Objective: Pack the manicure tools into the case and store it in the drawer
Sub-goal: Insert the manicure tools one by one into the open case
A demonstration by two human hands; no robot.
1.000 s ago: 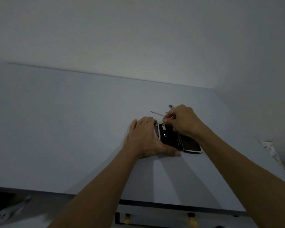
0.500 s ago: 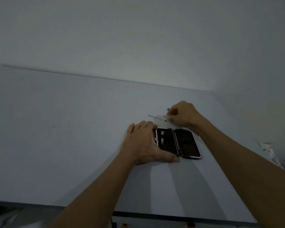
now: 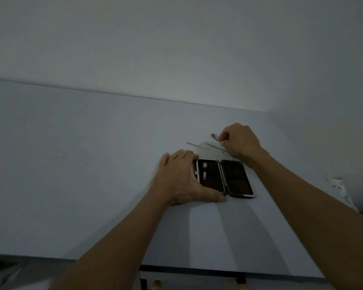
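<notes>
The manicure case (image 3: 236, 178) lies open on the pale table (image 3: 92, 164), black inside with a silver rim. Two small metal pieces sit in its left half (image 3: 204, 170). My left hand (image 3: 180, 178) presses on the case's left edge, thumb along its front side. Behind the case, my right hand (image 3: 239, 142) pinches the end of a metal tool (image 3: 214, 136) that lies on the table. A thin metal stick (image 3: 194, 145) and small scissors (image 3: 216, 147) lie loose beside it.
The wall meets the table just behind the tools. The table's front edge (image 3: 197, 273) runs below my arms, with two drawer knobs (image 3: 156, 285) (image 3: 241, 286) under it. A crumpled pale object (image 3: 340, 185) sits past the table's right edge.
My right hand has left the case's left half and moved back to the loose tools, where its fingers closed on one. The left hand stays on the case.
</notes>
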